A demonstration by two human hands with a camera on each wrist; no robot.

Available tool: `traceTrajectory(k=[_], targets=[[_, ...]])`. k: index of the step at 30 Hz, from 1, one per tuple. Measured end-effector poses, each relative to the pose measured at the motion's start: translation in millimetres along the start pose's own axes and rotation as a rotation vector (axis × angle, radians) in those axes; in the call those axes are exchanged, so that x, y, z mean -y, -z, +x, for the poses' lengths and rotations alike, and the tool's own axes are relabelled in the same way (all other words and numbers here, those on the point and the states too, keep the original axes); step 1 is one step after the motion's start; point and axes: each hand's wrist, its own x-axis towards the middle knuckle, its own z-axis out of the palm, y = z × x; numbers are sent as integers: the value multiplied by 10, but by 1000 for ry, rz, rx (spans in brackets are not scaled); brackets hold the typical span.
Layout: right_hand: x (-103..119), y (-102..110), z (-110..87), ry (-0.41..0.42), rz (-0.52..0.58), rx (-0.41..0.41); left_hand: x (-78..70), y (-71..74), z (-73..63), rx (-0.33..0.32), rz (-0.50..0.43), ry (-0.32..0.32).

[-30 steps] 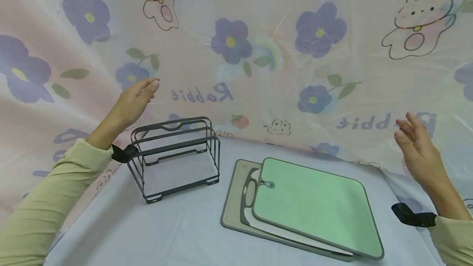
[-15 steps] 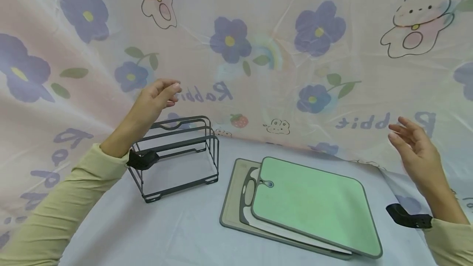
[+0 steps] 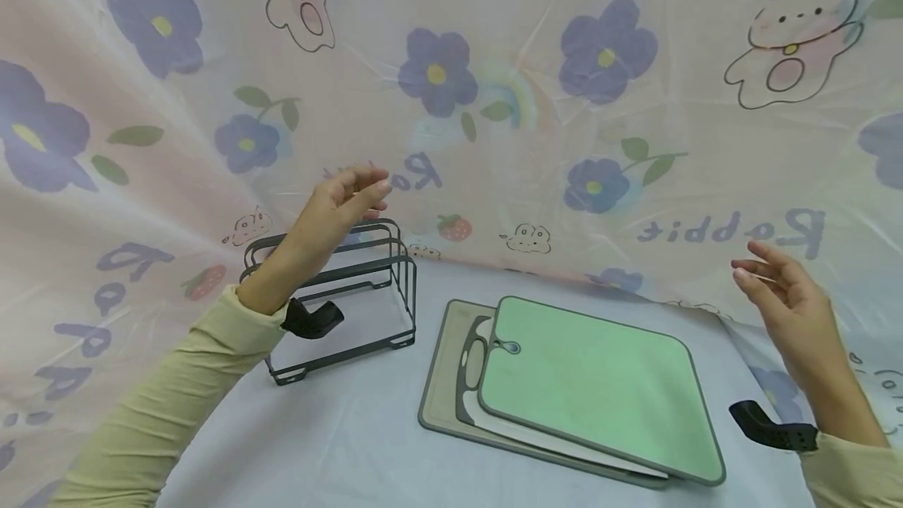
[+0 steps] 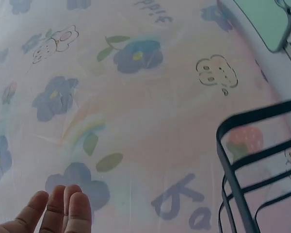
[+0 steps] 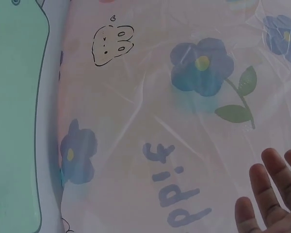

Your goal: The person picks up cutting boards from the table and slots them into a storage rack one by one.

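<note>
My left hand (image 3: 331, 214) is raised over the black wire rack (image 3: 346, 352), fingers loosely bent and holding nothing. In the head view its wrist and forearm overlap the rack's left part. In the left wrist view the rack (image 4: 257, 115) shows at the right, apart from the fingers (image 4: 79, 213). My right hand (image 3: 793, 300) hovers at the right with relaxed fingers and nothing in it. To its left lie stacked cutting boards: a green one (image 3: 600, 386) on top, a white one (image 3: 469, 406) with a grey handle cutout under it, and a beige one (image 3: 440, 382) at the bottom.
A white cloth (image 3: 353, 445) covers the table under the rack and the boards. Behind the table hangs a pink curtain (image 3: 508, 179) printed with flowers and rabbits. A black strap mount (image 3: 313, 320) sits on the left wrist, and a similar strap (image 3: 772, 429) on the right.
My left hand has moved right and slightly down, from behind the rack's left end to over its middle. My right hand has lowered slightly and shifted left. The rack and boards stay put.
</note>
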Motion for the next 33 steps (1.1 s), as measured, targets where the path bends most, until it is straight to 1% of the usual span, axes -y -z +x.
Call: traceTrajectory(k=[5, 7, 11, 14, 15, 17, 22, 25, 27, 28, 33], targets=[[-46, 5, -61, -31, 31, -7, 43, -107, 5, 14, -69, -2], [-67, 4, -80, -36, 43, -8, 60, -144, 8, 19, -99, 8], [-120, -3, -124, -33, 113, 8, 112, -215, 12, 20, -138, 22], [-165, -14, -160, -36, 165, 19, 161, -265, 9, 16, -156, 22], [-181, -16, -174, -40, 159, 22, 180, -282, 5, 20, -163, 20], [-212, -24, -195, -40, 188, 30, 218, -317, -5, 38, -163, 17], [-288, -45, -235, -28, 327, 57, 314, -419, -26, 87, -153, 7], [-313, -51, -251, -32, 339, 60, 364, -479, -33, 90, -156, 5], [-326, -56, -265, -34, 294, 56, 403, -514, -38, 92, -152, 6], [-333, -61, -274, -36, 289, 53, 421, -531, -41, 94, -152, 8], [-387, -96, -334, -24, 286, 59, 513, -621, -70, 101, -163, 34]])
